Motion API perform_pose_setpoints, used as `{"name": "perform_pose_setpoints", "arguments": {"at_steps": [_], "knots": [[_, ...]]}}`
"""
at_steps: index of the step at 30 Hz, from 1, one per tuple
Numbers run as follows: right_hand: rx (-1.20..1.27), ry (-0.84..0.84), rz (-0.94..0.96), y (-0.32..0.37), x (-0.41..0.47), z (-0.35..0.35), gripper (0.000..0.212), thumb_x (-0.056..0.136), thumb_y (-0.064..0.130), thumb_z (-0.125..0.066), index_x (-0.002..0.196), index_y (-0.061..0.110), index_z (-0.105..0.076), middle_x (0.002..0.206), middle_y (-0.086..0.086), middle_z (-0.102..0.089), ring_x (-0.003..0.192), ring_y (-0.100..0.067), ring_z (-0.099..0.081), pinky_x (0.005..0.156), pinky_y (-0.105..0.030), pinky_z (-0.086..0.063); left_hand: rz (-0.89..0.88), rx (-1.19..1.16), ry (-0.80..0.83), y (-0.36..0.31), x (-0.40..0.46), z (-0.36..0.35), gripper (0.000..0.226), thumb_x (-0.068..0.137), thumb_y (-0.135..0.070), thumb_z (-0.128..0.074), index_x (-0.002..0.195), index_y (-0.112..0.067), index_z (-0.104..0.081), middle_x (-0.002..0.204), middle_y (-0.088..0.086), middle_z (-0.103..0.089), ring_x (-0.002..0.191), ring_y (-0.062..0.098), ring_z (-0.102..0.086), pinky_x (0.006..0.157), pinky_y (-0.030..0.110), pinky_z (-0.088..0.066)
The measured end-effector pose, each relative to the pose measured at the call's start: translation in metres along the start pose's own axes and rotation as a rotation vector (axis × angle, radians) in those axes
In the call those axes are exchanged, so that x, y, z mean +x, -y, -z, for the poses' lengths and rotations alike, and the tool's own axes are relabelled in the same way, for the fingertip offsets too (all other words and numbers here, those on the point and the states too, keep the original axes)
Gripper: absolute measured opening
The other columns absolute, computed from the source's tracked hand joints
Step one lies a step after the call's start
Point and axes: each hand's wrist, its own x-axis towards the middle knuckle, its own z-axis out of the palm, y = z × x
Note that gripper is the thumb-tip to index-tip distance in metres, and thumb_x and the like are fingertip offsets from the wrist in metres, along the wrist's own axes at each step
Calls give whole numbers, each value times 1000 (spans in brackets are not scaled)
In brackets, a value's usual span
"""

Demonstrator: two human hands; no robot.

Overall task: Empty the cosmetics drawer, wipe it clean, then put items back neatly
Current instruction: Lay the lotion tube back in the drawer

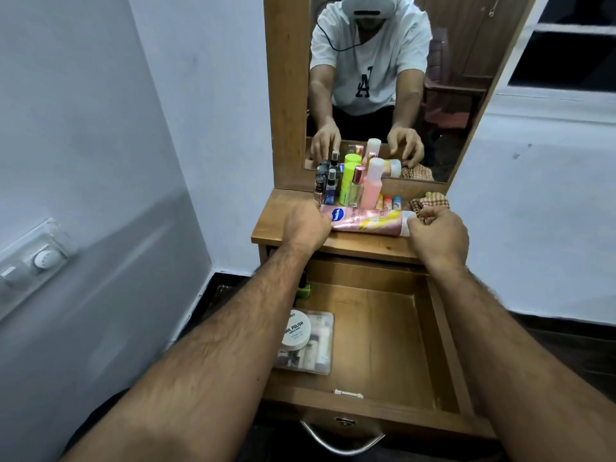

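A pink lotion tube (366,221) lies on its side across the wooden dresser top (270,225). My left hand (306,223) grips the tube's flat end and my right hand (436,231) grips its white cap end. Behind the tube stand several bottles: a pink bottle (371,185), a neon green bottle (348,181) and small dark spray bottles (328,186). Below, the open drawer (393,331) holds a clear pouch (320,355) of small items with a round nail polish remover tub (295,330) on top, plus a green item (303,290) at its back left.
A checked cloth (430,201) lies at the dresser top's right back. The mirror (376,78) reflects me and the bottles. The drawer's metal handle (341,440) is at the front. A wall switch panel (36,258) is on the left wall.
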Motion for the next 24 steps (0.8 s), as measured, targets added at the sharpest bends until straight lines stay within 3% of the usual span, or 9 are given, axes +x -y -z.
{"name": "perform_pose_setpoints", "arguments": {"at_steps": [2, 7, 11, 14, 17, 20, 24], "knots": [[-48, 56, -16, -1, 0, -4, 39, 91, 34, -62, 124, 15, -66, 121, -8, -68, 109, -28, -61, 85, -41, -53, 22, 25, 16, -2, 3, -5, 28, 97, -28, -58, 121, -13, -62, 115, 6, -66, 101, 16, -60, 83, 34, -57], [-59, 74, -19, -2, -6, -6, 42, 94, 40, -63, 126, 13, -64, 119, -7, -67, 108, -26, -60, 70, -31, -37, 51, 44, -8, -6, 2, -6, 31, 98, -26, -58, 127, -15, -60, 121, 6, -65, 103, 15, -59, 80, 30, -55], [27, 46, -26, -4, -12, 2, 39, 94, 38, -62, 124, 13, -65, 118, -5, -68, 99, -21, -60, 71, -29, -40, 40, -53, -80, -9, -9, 1, 35, 97, -25, -61, 131, -17, -60, 129, 5, -64, 113, 15, -59, 75, 26, -53], [124, 19, -13, -3, -22, 14, 34, 93, 37, -64, 118, 14, -64, 110, 0, -67, 90, -12, -54, 68, -27, -42, 43, -184, -131, -10, -24, 12, 33, 95, -30, -64, 127, -19, -63, 123, 2, -68, 100, 11, -63, 69, 26, -57], [193, 18, 25, -6, -38, 29, 31, 92, 39, -66, 111, 14, -63, 98, 7, -60, 87, -10, -54, 60, -19, -41, 33, -270, -149, -4, -45, 23, 31, 95, -31, -65, 123, -19, -66, 118, -3, -69, 91, 7, -60, 54, 15, -44], [279, 39, 31, -14, -54, 40, 34, 89, 49, -66, 98, 16, -64, 91, 7, -63, 87, -14, -60, 70, -34, -54, 51, -333, -135, 11, -69, 34, 28, 94, -29, -66, 121, -22, -67, 110, -7, -70, 83, 3, -61, 53, 13, -42], [317, 174, -16, -36, -74, 45, 38, 86, 51, -69, 102, 19, -59, 92, 5, -63, 88, -16, -63, 81, -50, -58, 60, -321, -33, 38, -92, 40, 24, 86, -22, -73, 110, -24, -72, 87, -9, -72, 78, 15, -70, 68, 32, -57]]}}
